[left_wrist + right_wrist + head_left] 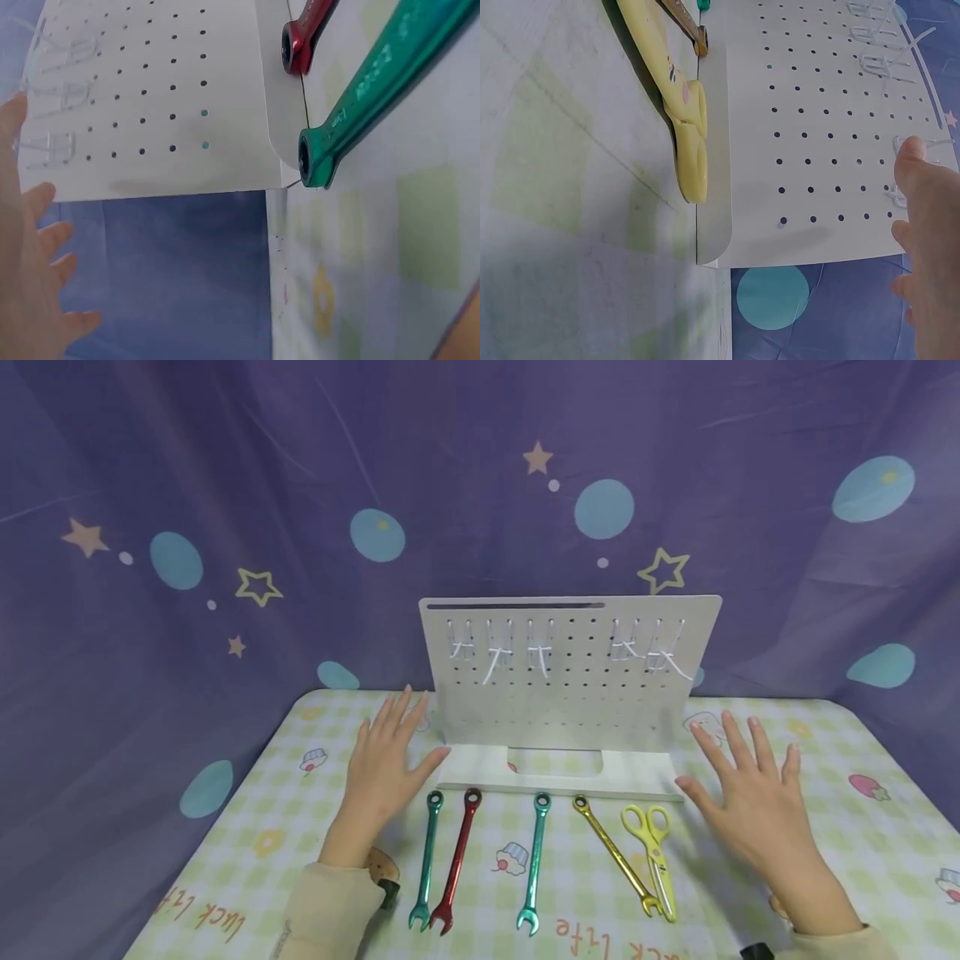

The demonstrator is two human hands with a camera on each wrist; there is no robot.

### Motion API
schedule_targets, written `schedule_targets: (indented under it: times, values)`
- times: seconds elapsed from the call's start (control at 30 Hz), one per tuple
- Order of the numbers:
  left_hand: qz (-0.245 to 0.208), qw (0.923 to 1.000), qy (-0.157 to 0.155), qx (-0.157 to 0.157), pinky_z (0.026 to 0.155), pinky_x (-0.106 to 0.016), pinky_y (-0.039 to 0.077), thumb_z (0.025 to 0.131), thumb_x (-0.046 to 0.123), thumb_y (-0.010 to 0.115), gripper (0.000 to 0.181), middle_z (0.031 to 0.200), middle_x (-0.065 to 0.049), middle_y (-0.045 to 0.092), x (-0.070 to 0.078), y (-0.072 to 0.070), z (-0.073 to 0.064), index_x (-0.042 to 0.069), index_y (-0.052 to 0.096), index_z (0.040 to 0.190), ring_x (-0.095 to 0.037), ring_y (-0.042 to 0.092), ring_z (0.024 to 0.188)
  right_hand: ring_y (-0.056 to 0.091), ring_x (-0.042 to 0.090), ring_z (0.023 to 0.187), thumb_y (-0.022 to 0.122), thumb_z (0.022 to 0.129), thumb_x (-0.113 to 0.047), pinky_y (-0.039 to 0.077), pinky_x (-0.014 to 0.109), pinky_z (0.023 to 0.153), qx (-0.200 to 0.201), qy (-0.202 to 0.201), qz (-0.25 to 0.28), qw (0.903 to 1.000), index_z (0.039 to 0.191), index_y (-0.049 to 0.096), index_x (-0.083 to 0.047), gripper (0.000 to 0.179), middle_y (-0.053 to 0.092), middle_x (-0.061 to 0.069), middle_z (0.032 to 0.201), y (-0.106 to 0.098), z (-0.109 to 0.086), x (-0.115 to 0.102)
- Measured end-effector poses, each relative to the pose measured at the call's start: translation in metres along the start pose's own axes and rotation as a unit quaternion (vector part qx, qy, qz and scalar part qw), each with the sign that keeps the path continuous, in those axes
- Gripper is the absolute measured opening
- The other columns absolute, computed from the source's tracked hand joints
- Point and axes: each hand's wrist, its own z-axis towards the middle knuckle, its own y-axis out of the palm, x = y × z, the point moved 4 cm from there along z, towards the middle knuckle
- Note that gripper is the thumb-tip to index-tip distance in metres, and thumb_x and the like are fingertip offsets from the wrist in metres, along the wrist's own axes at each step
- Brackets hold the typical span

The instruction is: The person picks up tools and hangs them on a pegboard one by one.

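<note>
My left hand (381, 764) is spread beside the left edge of a white pegboard stand (558, 718), holding nothing. On the other side my right hand (757, 810) is also spread, fingers straight and empty. In front of the stand lie a green wrench (427, 860), a red wrench (459, 860), a teal wrench (535, 860) and a gold wrench (617, 857). Yellow scissors (655, 858) lie at the right end of the row, their tip close to the gold wrench's open end. The left wrist view shows the green wrench (375, 94) nearest my left hand.
Several white wire hooks (540, 650) hang on the upper pegboard, three at left and two at right. A checked cloth (255, 893) covers the table. Behind it hangs a purple curtain (480, 485) with stars and blue ovals.
</note>
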Motion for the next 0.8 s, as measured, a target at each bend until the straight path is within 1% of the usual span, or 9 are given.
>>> schedule_targets:
  times: [0.17,0.3,0.43,0.5,0.57,0.63,0.67,0.73,0.8]
  values:
    - [-0.063,0.998,-0.008,0.004,0.117,-0.057,0.014,0.094,0.059,0.056,0.081,0.164,-0.002,0.017,-0.009,0.007,0.013,0.025,0.021,0.159,-0.025,0.012,0.15,-0.015,0.033,0.149,0.05,0.099,-0.053,-0.021,0.064,0.108,0.004,0.003,0.0,1.0,0.16,0.013,-0.029,0.075,0.0,0.013,0.165,-0.003,0.001,0.001]
    - [-0.106,0.994,-0.027,-0.001,0.114,-0.059,0.023,0.094,0.056,0.059,0.079,0.163,0.003,0.02,-0.018,0.012,0.021,0.028,0.022,0.158,-0.026,0.019,0.149,-0.013,0.035,0.149,0.05,0.099,-0.053,-0.018,0.065,0.109,0.006,0.0,0.005,1.0,0.16,0.014,-0.028,0.074,0.002,0.015,0.165,-0.002,0.0,-0.001]
    - [-0.172,0.9826,-0.068,-0.02,0.106,-0.068,0.027,0.092,0.06,0.059,0.078,0.162,0.002,0.025,-0.028,0.022,0.03,0.042,0.02,0.156,-0.032,0.028,0.145,-0.009,0.036,0.149,0.051,0.099,-0.052,-0.013,0.067,0.11,0.013,-0.004,0.01,0.9999,0.16,0.015,-0.028,0.074,0.006,0.015,0.165,-0.001,-0.001,-0.002]
    - [-0.217,0.9715,-0.091,-0.027,0.106,-0.069,0.028,0.09,0.061,0.061,0.077,0.16,0.001,0.031,-0.034,0.028,0.033,0.046,0.021,0.154,-0.033,0.033,0.143,-0.008,0.036,0.15,0.052,0.099,-0.052,-0.012,0.066,0.111,0.015,-0.004,0.013,0.9998,0.159,0.016,-0.028,0.074,0.006,0.015,0.165,-0.001,-0.002,-0.003]
    - [-0.27,0.9572,-0.101,-0.028,0.108,-0.065,0.029,0.092,0.055,0.063,0.075,0.157,-0.002,0.036,-0.038,0.035,0.037,0.043,0.024,0.155,-0.032,0.037,0.14,-0.007,0.036,0.15,0.052,0.099,-0.051,-0.012,0.065,0.111,0.016,-0.004,0.015,0.9997,0.159,0.016,-0.028,0.073,0.006,0.014,0.165,-0.001,-0.002,-0.003]
    - [-0.325,0.9408,-0.093,-0.022,0.108,-0.06,0.033,0.096,0.044,0.064,0.071,0.154,-0.007,0.041,-0.039,0.041,0.04,0.031,0.029,0.156,-0.034,0.042,0.136,-0.005,0.037,0.15,0.052,0.1,-0.051,-0.011,0.065,0.112,0.018,-0.004,0.017,0.9997,0.159,0.017,-0.028,0.073,0.006,0.014,0.165,-0.002,-0.002,-0.003]
    - [-0.355,0.9302,-0.09,-0.02,0.108,-0.056,0.036,0.097,0.037,0.065,0.069,0.153,-0.009,0.042,-0.038,0.041,0.042,0.024,0.031,0.155,-0.034,0.044,0.135,-0.004,0.038,0.15,0.052,0.099,-0.051,-0.011,0.065,0.112,0.019,-0.005,0.017,0.9997,0.159,0.018,-0.028,0.073,0.007,0.014,0.165,-0.002,-0.002,-0.003]
    - [-0.411,0.9075,-0.087,-0.012,0.106,-0.053,0.039,0.097,0.022,0.066,0.063,0.148,-0.017,0.045,-0.035,0.04,0.044,0.011,0.036,0.152,-0.039,0.047,0.131,-0.001,0.039,0.149,0.053,0.099,-0.05,-0.008,0.067,0.112,0.021,-0.006,0.019,0.9996,0.159,0.019,-0.027,0.073,0.009,0.015,0.164,-0.001,-0.002,-0.004]
    - [-0.444,0.8913,-0.093,-0.004,0.103,-0.051,0.043,0.097,0.013,0.065,0.06,0.143,-0.023,0.049,-0.03,0.036,0.046,0.003,0.038,0.149,-0.043,0.051,0.126,0.002,0.04,0.149,0.053,0.099,-0.05,-0.005,0.068,0.112,0.022,-0.008,0.023,0.9995,0.159,0.021,-0.025,0.072,0.012,0.016,0.164,-0.001,-0.002,-0.006]
